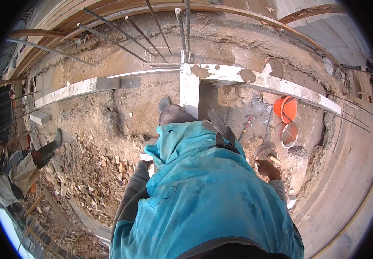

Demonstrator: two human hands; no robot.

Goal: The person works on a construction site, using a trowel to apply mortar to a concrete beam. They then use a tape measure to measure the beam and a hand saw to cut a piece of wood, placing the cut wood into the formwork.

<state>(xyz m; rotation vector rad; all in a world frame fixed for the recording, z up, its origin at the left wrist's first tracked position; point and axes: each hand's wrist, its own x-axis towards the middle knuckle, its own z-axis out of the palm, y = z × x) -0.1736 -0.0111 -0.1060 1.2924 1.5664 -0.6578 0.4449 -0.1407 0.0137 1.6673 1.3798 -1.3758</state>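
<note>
Head view. The left hand (149, 163) meets a pale block (145, 157) beside the turquoise garment (208, 185); the right hand (268, 169) lies at a short pale handle (275, 159), its grip unclear. Far centre: white wall (190, 90), steel bars (181, 34). Right: orange bucket (278, 106), second bucket (289, 136) nearer. Left: rubble (96, 183), another person (27, 172).

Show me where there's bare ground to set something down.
Bare earth, with a few stray chips, lies between the left low wall, the rubble and the boot. A narrower patch sits between the white corner wall and the red-handled tool. Crowded: from the right hand up to the orange bucket, and all over the rubble.
</note>
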